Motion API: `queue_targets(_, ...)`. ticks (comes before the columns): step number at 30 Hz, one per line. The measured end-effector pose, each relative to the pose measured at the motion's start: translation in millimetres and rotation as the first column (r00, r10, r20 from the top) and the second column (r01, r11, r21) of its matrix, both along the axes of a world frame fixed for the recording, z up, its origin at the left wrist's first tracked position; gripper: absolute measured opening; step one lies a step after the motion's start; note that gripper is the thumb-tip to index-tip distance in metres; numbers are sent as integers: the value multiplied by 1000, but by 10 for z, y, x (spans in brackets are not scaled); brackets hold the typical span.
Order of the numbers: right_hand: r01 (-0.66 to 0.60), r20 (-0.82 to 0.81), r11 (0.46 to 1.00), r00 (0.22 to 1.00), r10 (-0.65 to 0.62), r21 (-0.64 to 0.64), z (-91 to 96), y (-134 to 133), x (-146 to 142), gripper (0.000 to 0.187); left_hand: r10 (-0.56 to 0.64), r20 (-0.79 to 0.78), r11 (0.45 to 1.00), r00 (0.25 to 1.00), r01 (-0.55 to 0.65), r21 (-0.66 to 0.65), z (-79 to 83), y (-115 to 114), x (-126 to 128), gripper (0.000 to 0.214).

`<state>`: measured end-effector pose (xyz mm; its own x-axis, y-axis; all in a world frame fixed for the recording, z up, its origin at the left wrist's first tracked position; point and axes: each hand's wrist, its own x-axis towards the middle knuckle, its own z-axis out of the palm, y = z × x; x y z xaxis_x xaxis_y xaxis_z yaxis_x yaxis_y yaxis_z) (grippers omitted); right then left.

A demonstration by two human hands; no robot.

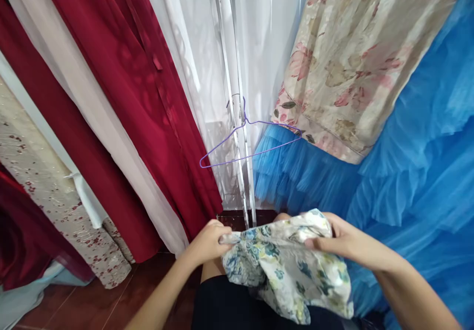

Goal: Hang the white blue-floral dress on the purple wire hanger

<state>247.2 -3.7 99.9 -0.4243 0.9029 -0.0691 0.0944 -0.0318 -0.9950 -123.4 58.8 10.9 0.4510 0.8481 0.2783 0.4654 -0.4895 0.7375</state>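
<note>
Forearms [163, 290] inward, hands [210, 241] [338, 237] on floral cloth [285, 266]

a dark red tiled floor [92, 303] with thin pale joints shows at the near left. at the far middle, white drapery [266, 34] catches light behind shiny metal poles [242, 182]; red cloth [148, 113] hangs left, blue tulle [414, 182] right.

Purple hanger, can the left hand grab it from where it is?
Probably yes. The purple hanger is ahead of the left hand, and nothing seems to stand between them. That hand is holding the flowery cloth, though, so it may need to let go first.
</note>
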Motion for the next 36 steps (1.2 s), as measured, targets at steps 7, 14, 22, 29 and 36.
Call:
queue_targets(7, 67, 275, 735, 901, -335, 675, 205, 1273, -202, 65, 348, 104, 937, 932, -350, 7, 619, 1015, -801, 26)
queue_targets(14, 101, 423, 633, 662, -618, 768, 250, 2010, -325, 56, 259, -12, 865, 966, -226, 449, 1483, 1324, -440, 21)
queue_targets(22, 192, 200, 551, 795, -573, 812, 317, 1592, -346, 61, 252, 49, 804, 967, -237, 545, 1684, 1420, 355, 29)
queue_targets(29, 396, 46, 490, 741, -670, 777, 549, 1841, 409, 28, 334, 34, 766, 942, -293, 572, 1604, 1427, 232, 29)
queue_targets(36, 370, -131, 831, 928, -348, 415, 768, 1618, 257, 21, 304, 433, 908, 849, -395, 136, 1577, 1633, -209, 28)
